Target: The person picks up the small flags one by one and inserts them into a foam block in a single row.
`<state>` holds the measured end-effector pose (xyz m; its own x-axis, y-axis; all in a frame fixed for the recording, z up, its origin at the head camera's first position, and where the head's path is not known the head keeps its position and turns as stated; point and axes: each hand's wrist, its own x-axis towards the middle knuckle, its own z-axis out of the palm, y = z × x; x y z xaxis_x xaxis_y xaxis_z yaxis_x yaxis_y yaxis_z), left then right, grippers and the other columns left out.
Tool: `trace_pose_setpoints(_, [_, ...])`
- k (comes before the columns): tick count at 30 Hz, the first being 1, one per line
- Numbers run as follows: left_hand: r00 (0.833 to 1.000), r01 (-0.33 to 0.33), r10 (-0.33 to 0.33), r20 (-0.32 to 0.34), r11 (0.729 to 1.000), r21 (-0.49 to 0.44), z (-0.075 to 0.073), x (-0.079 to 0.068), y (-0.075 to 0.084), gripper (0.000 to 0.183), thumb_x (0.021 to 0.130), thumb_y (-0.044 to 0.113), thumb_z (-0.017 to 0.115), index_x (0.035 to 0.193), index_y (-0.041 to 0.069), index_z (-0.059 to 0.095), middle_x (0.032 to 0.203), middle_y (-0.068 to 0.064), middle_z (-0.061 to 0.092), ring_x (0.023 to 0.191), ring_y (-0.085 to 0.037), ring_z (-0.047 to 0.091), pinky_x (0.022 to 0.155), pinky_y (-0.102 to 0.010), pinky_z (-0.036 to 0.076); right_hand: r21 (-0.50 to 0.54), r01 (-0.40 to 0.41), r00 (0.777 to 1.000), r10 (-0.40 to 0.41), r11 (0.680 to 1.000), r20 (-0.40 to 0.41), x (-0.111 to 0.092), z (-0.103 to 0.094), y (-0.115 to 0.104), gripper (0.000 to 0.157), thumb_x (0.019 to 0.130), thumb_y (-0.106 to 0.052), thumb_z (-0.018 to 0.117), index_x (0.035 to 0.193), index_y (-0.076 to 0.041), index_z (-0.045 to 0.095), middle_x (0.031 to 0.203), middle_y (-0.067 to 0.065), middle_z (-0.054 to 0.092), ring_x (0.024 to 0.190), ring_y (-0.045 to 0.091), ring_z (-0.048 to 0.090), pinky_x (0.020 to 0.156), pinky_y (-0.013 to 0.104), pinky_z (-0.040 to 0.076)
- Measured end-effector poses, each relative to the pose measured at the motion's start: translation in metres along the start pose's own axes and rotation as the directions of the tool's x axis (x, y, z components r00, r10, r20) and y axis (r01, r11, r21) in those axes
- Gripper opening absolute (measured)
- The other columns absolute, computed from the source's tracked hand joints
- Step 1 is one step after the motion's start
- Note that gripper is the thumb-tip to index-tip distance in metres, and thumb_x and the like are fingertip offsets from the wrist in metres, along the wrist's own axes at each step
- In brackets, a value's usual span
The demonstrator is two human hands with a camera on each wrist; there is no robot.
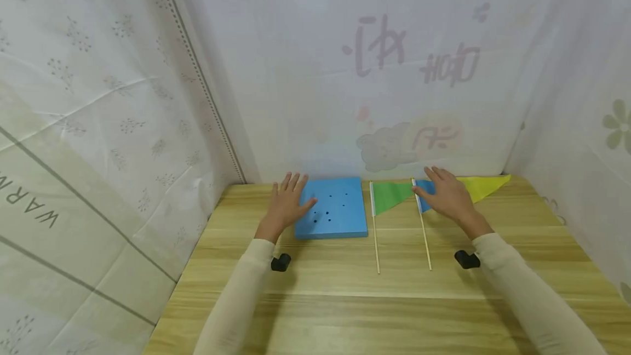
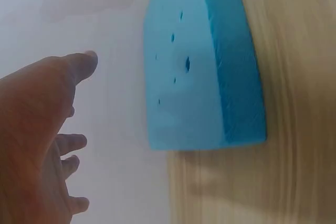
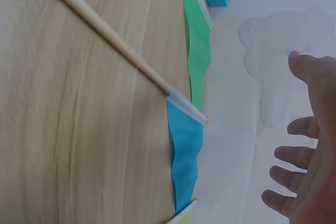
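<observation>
My left hand (image 1: 287, 202), fingers spread, hovers over the left side of a blue foam block (image 1: 345, 218). Small dark holes dot the block's top, and its thick side shows in the left wrist view. My right hand (image 1: 447, 195) is held above a blue pennant flag (image 1: 425, 186), partly covering it, with fingers extended and nothing in them. Left of that flag lies a green pennant flag (image 1: 389, 196) on a thin wooden stick. A yellow pennant flag (image 1: 485, 185) shows beyond the right hand, its stick mostly hidden.
Everything lies on a wood-grain table (image 1: 345, 316). Printed curtains (image 1: 305, 97) hang right behind its back edge and along both sides. Black wrist-camera pieces (image 1: 281, 262) sit below each wrist.
</observation>
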<state>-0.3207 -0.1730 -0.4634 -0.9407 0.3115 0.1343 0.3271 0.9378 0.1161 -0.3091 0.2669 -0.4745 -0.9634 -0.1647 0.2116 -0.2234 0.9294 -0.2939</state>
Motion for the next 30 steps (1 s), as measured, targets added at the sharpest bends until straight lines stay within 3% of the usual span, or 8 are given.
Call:
trace_pose_setpoints(10, [0.992, -0.074, 0.072, -0.101, 0.997, -0.024, 0.014, -0.013, 0.020, 0.067, 0.100, 0.050, 0.049, 0.154, 0.014, 0.034, 0.154, -0.011, 0.041, 0.145, -0.032, 0.035, 0.116, -0.054, 0.033, 0.099, -0.011, 0.999, 0.015, 0.995, -0.043, -0.009, 0.015, -0.023, 0.066, 0.096, -0.059, 0.051, 0.139, -0.009, 0.054, 0.141, 0.021, 0.052, 0.127, 0.045, 0.048, 0.096, 0.066, 0.044])
trace_pose_setpoints(14, [0.977, -0.121, 0.114, -0.178, 0.992, -0.029, 0.024, -0.018, 0.026, 0.059, 0.099, 0.042, 0.056, 0.146, 0.008, 0.046, 0.141, -0.012, 0.054, 0.132, -0.031, 0.050, 0.107, -0.048, 0.045, 0.139, 0.001, 0.999, 0.003, 0.990, -0.035, -0.011, 0.021, -0.032, 0.058, 0.096, -0.055, 0.053, 0.132, -0.009, 0.061, 0.126, 0.017, 0.064, 0.104, 0.035, 0.064, 0.073, 0.048, 0.056])
trace_pose_setpoints(16, [0.971, -0.137, 0.129, -0.201, 0.990, -0.027, 0.028, -0.020, 0.029, 0.057, 0.098, 0.040, 0.059, 0.144, 0.007, 0.049, 0.137, -0.012, 0.057, 0.127, -0.030, 0.055, 0.104, -0.047, 0.049, 0.141, 0.003, 1.000, 0.001, 0.990, -0.028, -0.012, 0.025, -0.035, 0.055, 0.096, -0.053, 0.055, 0.129, -0.010, 0.064, 0.115, 0.014, 0.070, 0.088, 0.027, 0.067, 0.058, 0.036, 0.053])
trace_pose_setpoints(18, [0.972, -0.139, 0.132, -0.193, 0.990, -0.026, 0.032, -0.021, 0.032, 0.057, 0.098, 0.039, 0.058, 0.144, 0.006, 0.049, 0.136, -0.012, 0.058, 0.127, -0.030, 0.055, 0.103, -0.046, 0.049, 0.146, 0.000, 1.000, 0.002, 0.989, -0.015, -0.012, 0.028, -0.038, 0.052, 0.096, -0.052, 0.057, 0.127, -0.011, 0.065, 0.108, 0.011, 0.072, 0.077, 0.020, 0.066, 0.049, 0.028, 0.047])
trace_pose_setpoints(22, [0.979, -0.129, 0.126, -0.161, 0.992, -0.012, 0.039, -0.025, 0.036, 0.059, 0.098, 0.041, 0.058, 0.144, 0.007, 0.048, 0.138, -0.013, 0.056, 0.130, -0.031, 0.052, 0.108, -0.047, 0.045, 0.178, -0.004, 1.000, 0.003, 0.984, 0.003, -0.012, 0.036, -0.044, 0.046, 0.095, -0.046, 0.062, 0.123, -0.010, 0.067, 0.098, 0.008, 0.074, 0.066, 0.015, 0.064, 0.043, 0.027, 0.044])
trace_pose_setpoints(30, [0.997, -0.074, 0.073, -0.033, 0.997, -0.021, 0.051, -0.034, 0.041, 0.066, 0.098, 0.055, 0.050, 0.149, 0.014, 0.043, 0.149, -0.010, 0.047, 0.143, -0.031, 0.037, 0.118, -0.048, 0.033, 0.213, 0.005, 1.000, -0.010, 0.977, 0.025, -0.015, 0.057, -0.063, 0.031, 0.094, -0.041, 0.065, 0.103, -0.012, 0.072, 0.083, 0.002, 0.072, 0.064, 0.012, 0.062, 0.048, 0.026, 0.046])
